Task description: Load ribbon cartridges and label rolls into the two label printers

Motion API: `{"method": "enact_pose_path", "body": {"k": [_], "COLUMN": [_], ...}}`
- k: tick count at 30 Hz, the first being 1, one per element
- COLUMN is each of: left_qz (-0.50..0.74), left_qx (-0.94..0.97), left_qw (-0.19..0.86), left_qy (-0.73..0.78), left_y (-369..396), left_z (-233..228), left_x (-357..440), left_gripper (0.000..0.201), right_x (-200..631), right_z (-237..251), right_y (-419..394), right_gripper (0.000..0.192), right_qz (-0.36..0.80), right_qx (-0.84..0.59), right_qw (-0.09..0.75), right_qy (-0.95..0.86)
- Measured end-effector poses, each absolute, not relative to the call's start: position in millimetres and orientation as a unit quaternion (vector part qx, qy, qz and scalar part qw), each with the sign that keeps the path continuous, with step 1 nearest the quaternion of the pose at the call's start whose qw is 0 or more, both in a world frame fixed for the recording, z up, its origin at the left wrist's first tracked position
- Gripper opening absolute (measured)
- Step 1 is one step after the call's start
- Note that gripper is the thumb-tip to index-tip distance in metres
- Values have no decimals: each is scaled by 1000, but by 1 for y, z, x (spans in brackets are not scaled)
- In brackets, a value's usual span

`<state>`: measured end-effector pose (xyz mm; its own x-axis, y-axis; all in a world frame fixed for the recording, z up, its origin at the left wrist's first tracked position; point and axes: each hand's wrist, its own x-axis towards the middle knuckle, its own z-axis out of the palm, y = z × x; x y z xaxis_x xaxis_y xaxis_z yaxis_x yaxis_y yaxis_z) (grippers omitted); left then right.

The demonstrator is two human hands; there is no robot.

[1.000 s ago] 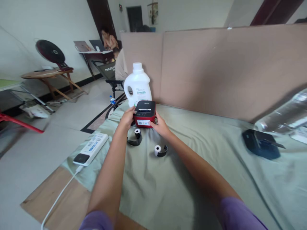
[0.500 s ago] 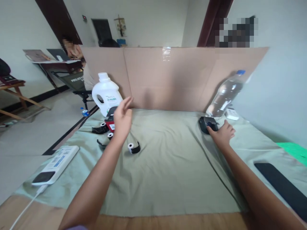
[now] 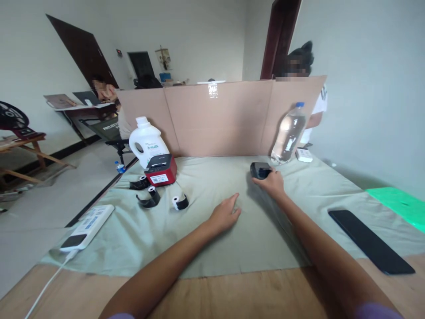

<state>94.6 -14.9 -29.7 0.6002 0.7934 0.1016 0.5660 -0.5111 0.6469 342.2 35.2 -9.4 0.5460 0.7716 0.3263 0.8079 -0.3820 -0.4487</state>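
right hand point(image 3: 272, 182) sits at centre right of the frame, fingers curled over the near edge of a small black device point(image 3: 260, 169), gripping it on the green cloth point(image 3: 212, 239) that covers the worktop point(image 3: 232, 292). the black device lies right of the frame's middle, just below and left of a clear water bottle point(image 3: 288, 133), which leans against a cardboard screen point(image 3: 219, 117) across the upper middle. left hand point(image 3: 226, 215) is at frame centre, palm down, fingers loosely spread and resting on the cloth, holding nothing, well apart from the device.

left of centre: a red and black label printer point(image 3: 160, 169) stands on the cloth, a white jug point(image 3: 146, 141) just behind it on its upper left. three small paper rolls with black strips lie below the printer: one point(image 3: 139, 182) touching or just beside its left side, one point(image 3: 149, 197) lower down, one point(image 3: 179, 202) to the lower right of that. a white power strip point(image 3: 89, 225) lies at lower left on the cloth edge, its white cable point(image 3: 46, 283) running off to the bottom left corner. a flat black slab point(image 3: 370, 241) lies at lower right, a green sheet point(image 3: 398, 201) beyond it at the right edge. a small white box point(image 3: 303, 155) sits right of the bottle.

a person point(image 3: 307, 93) stands behind the screen at upper right; another person point(image 3: 101, 91) sits at a desk in the upper left. a fan point(image 3: 11, 117) is cut off at the left edge.
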Motion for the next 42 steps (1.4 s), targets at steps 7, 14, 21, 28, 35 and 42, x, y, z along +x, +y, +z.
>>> {"method": "enact_pose_path", "body": {"k": [7,14,21,28,35,42], "left_qz": [291,266,214,180,138,119], "left_qx": [803,819,833,841,860,875], "left_qw": [290,279,259,225,191,158], "left_qy": [432,425,439,458,453,442], "left_y": [10,16,11,9,14,17], "left_z": [-29,-41,-48,-48,-42,-38], "left_x": [73,57,60,62,59,59], "left_gripper": [65,65,70,65,68,69], "right_x": [239,221,217,228,235,235], "right_z": [-22,-28,-41,-49,-54,-48], "right_y": [-18,-31,-36,-32,-27,-30], "right_gripper": [95,99,105,108,103,96], "right_qz": [-5,-30,-40,-24,32,60], "right_qx": [-732,-735,-747,-734,-717,-716], "right_qw": [322,314,308,317,325,322], "right_qy": [-600,-601,-588,-600,-616,-616]}}
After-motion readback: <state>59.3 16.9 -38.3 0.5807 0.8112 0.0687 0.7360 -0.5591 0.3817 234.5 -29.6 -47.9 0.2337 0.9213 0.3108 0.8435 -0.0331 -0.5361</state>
